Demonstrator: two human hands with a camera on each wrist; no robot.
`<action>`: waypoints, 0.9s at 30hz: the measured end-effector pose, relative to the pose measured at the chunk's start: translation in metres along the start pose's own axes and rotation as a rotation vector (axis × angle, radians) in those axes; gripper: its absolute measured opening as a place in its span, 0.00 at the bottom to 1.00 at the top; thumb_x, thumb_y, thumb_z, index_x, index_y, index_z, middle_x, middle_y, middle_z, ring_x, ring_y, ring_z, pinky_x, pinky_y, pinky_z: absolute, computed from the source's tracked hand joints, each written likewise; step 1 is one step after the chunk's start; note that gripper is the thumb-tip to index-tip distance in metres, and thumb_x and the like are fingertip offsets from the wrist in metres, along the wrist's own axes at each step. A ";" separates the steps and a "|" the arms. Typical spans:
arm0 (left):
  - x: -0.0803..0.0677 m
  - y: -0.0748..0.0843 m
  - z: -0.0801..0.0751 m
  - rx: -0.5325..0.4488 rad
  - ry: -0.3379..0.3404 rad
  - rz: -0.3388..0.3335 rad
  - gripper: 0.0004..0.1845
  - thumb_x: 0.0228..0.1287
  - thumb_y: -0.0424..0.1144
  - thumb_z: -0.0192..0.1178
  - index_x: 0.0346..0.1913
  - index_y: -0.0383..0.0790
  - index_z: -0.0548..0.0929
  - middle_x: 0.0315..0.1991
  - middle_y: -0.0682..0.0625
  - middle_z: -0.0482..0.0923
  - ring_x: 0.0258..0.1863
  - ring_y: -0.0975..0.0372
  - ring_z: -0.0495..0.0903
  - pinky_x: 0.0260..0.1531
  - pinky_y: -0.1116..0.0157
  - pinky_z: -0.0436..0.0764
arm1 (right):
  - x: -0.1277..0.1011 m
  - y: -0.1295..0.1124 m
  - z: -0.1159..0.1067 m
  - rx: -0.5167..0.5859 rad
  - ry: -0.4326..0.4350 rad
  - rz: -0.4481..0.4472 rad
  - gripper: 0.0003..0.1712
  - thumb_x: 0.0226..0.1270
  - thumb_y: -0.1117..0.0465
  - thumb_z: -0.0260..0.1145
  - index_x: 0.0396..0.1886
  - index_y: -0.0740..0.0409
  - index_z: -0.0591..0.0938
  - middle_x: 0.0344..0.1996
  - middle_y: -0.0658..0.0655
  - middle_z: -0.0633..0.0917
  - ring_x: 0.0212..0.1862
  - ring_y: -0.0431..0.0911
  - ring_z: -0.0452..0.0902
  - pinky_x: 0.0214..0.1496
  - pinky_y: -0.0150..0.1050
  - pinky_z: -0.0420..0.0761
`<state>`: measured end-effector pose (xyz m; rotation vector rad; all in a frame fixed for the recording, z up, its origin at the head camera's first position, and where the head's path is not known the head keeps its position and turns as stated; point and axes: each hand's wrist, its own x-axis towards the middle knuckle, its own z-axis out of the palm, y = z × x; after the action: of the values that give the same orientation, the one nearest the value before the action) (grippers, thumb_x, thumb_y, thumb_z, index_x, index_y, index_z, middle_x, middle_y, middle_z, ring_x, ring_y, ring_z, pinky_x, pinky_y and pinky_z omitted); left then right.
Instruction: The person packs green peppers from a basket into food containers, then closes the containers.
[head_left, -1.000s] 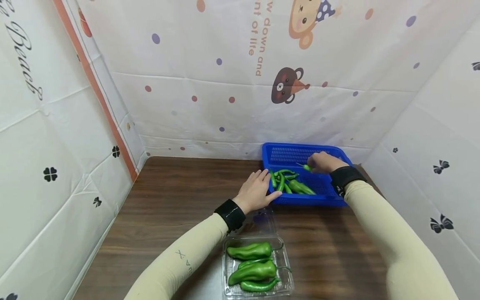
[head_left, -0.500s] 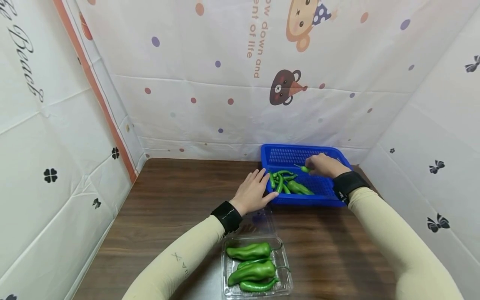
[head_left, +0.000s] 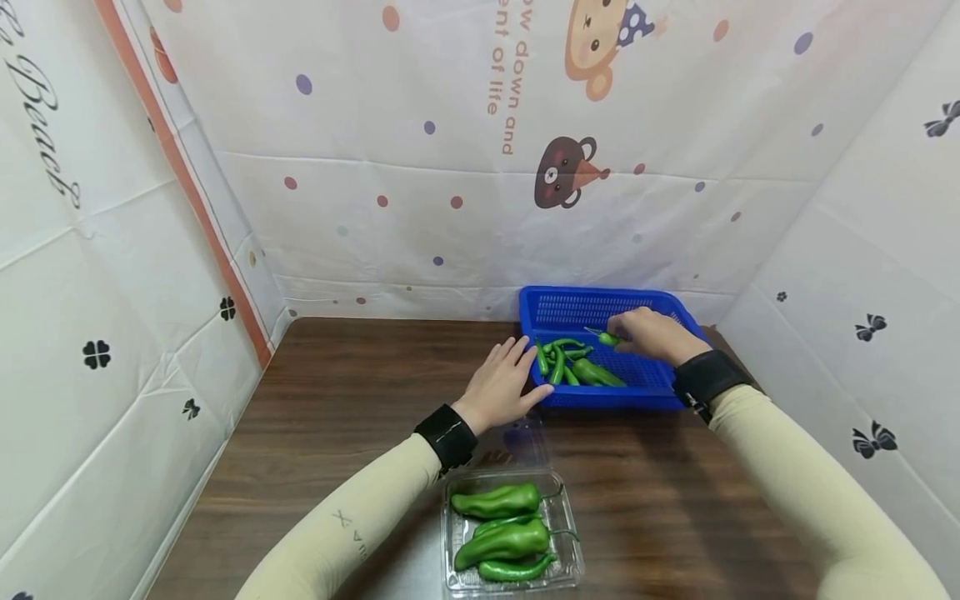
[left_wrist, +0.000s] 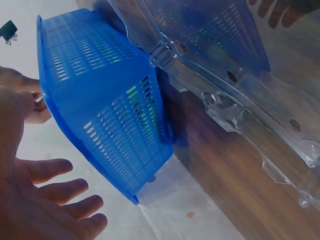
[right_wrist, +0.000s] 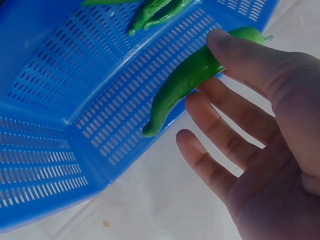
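My right hand (head_left: 651, 333) is over the blue plastic basket (head_left: 607, 398), pinching a green pepper (right_wrist: 187, 80) between thumb and fingers. In the right wrist view the pepper curves down and left, its short stem pointing right. Several green peppers (head_left: 591, 372) lie in the basket's left half, a plump one among thinner ones. At the basket's left end is my left hand (head_left: 498, 387), fingers spread and straight. The left wrist view shows those fingers (left_wrist: 65, 190) close to the rim; whether they touch it I cannot tell.
A clear plastic box (head_left: 447, 542) stands nearer me on the wooden table (head_left: 337, 400), with several green peppers (head_left: 506, 542) in it. Its transparent lid (head_left: 528, 442) lies folded back toward the basket. Patterned cloth walls (head_left: 337, 225) border the table behind and at the sides.
The view has shifted slightly. My right hand still holds the pepper over the basket, with only a slight movement, and my left hand stays by the basket's left end.
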<state>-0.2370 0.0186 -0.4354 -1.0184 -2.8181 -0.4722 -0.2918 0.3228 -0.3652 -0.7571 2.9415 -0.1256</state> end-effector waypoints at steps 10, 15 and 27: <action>-0.008 -0.003 -0.003 -0.012 0.019 0.012 0.40 0.78 0.63 0.49 0.79 0.38 0.63 0.80 0.39 0.56 0.80 0.47 0.51 0.79 0.50 0.51 | -0.015 -0.013 -0.003 0.004 0.068 -0.058 0.14 0.64 0.67 0.76 0.29 0.53 0.77 0.23 0.48 0.68 0.28 0.43 0.65 0.31 0.40 0.65; -0.012 -0.006 -0.004 -0.020 0.023 0.032 0.40 0.77 0.62 0.51 0.78 0.36 0.63 0.79 0.37 0.58 0.80 0.48 0.53 0.79 0.51 0.52 | -0.020 -0.018 -0.003 -0.005 0.095 -0.096 0.11 0.64 0.67 0.75 0.31 0.53 0.79 0.25 0.48 0.74 0.29 0.43 0.68 0.32 0.40 0.69; -0.025 -0.009 -0.011 -0.064 -0.002 0.069 0.45 0.73 0.66 0.53 0.79 0.36 0.62 0.79 0.39 0.59 0.79 0.50 0.56 0.79 0.55 0.51 | -0.031 -0.030 -0.001 -0.034 0.153 -0.119 0.10 0.64 0.63 0.77 0.43 0.54 0.86 0.36 0.52 0.86 0.41 0.50 0.83 0.40 0.48 0.84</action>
<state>-0.2237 -0.0060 -0.4324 -1.1244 -2.7760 -0.5568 -0.2499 0.3115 -0.3590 -0.9694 3.0472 -0.1493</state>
